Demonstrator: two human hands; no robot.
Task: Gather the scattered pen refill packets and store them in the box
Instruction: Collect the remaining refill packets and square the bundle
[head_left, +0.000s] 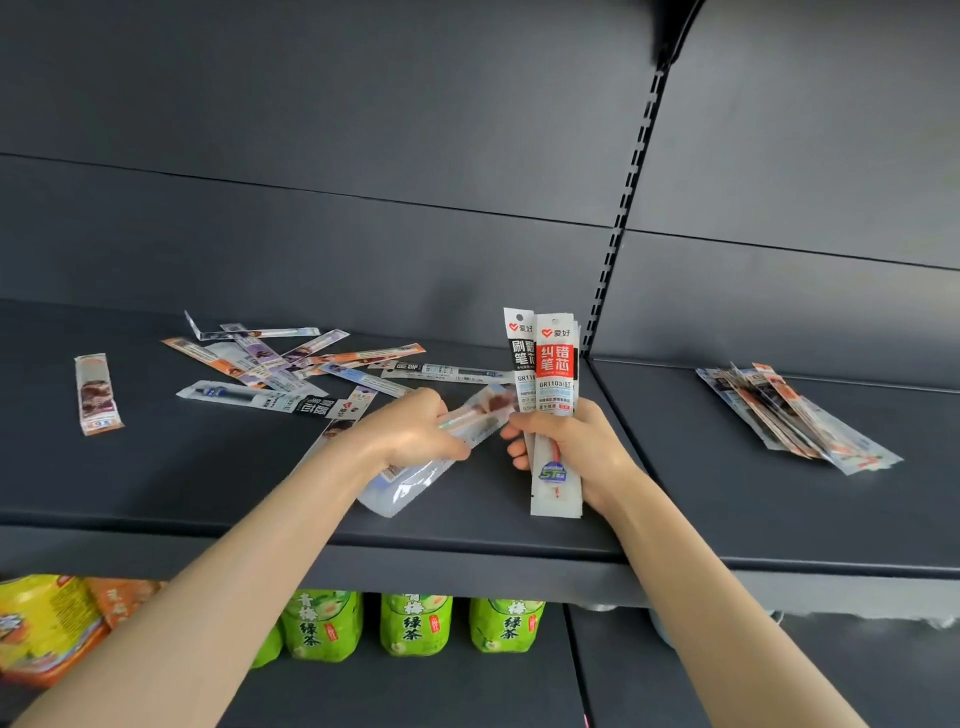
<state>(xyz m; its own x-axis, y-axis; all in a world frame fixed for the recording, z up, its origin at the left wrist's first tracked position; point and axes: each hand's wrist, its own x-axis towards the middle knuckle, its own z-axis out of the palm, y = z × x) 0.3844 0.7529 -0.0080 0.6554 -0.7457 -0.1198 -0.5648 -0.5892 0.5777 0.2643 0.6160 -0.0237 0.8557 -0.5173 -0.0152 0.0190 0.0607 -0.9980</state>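
My right hand (574, 449) grips an upright bundle of pen refill packets (553, 374), a red-labelled one in front and a black-labelled one behind. My left hand (415, 431) holds a clear packet (410, 483) that tilts toward the right hand, its upper end blurred. Several loose packets (291, 364) lie scattered on the dark shelf (156, 478) behind my left hand. One packet (96, 392) lies alone at the far left. No box is in view.
A stack of packets (795, 415) lies on the neighbouring shelf section to the right, past the slotted upright (621, 208). Below the shelf stand green tea bottles (415, 623) and yellow-orange snack bags (47, 623). The shelf's front edge runs under my forearms.
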